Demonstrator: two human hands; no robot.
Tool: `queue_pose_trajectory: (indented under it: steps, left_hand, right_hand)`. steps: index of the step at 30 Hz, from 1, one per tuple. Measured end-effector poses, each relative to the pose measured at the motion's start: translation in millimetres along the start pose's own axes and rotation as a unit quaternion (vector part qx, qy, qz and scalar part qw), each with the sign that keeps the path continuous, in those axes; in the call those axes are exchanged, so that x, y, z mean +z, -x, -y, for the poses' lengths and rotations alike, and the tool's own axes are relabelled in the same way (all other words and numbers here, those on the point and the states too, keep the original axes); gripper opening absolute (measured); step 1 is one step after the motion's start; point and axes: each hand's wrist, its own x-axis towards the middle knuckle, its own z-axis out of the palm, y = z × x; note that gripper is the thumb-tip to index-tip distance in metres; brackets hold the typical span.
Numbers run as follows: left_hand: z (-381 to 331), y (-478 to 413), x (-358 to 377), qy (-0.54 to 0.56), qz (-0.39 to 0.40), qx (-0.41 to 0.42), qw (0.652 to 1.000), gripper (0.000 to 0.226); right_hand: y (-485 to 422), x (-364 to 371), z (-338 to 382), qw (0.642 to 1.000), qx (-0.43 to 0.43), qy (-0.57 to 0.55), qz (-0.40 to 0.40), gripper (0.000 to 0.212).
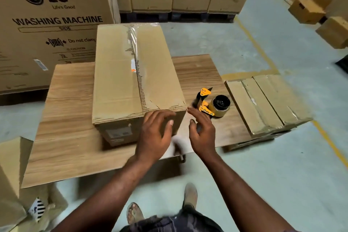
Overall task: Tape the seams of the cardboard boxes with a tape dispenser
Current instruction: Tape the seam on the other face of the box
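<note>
Seemingly the top seam of the centre box (131, 73) is taped; I judge other seams remain. Dispenser (212, 104) lies mid-right on the table (71, 100). Left hand (154, 133) rests loose on the box's near corner, right hand (202, 135) spread, empty.

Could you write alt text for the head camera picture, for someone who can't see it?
A person's left hand rests on the near corner of a tall brown cardboard box whose top seam is taped, the right hand open beside it. A yellow and black tape dispenser lies just beyond on the wooden table.
</note>
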Motion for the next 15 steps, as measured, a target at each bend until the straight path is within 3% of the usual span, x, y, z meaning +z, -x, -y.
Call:
queue_pose_trajectory:
  steps: [3, 5, 7, 9, 11, 15]
  left_hand:
    - [-23, -3, 59, 0.070, 0.076, -0.028, 0.994, 0.025]
    - [-25, -7, 103, 0.086, 0.134, -0.086, 0.984, 0.029]
    - [-18, -13, 146, 0.062, 0.196, -0.176, 0.963, 0.034]
    - [-5, -19, 177, 0.014, 0.240, -0.284, 0.928, 0.040]
    - [6, -22, 202, -0.027, 0.262, -0.374, 0.889, 0.045]
    - [1, -19, 236, -0.030, 0.247, -0.436, 0.865, 0.035]
  right_hand:
    - [-19, -29, -41, 0.962, 0.268, -0.040, -0.045, 0.034]
    - [-35, -42, -72, 0.896, 0.425, -0.122, -0.038, 0.030]
    - [-48, -49, -92, 0.824, 0.523, -0.217, -0.035, 0.023]
    - [-57, -50, -108, 0.779, 0.576, -0.247, -0.022, 0.018]
    - [-61, -48, -129, 0.760, 0.605, -0.235, 0.013, 0.018]
    - [-71, -39, -157, 0.728, 0.628, -0.268, 0.056, 0.025]
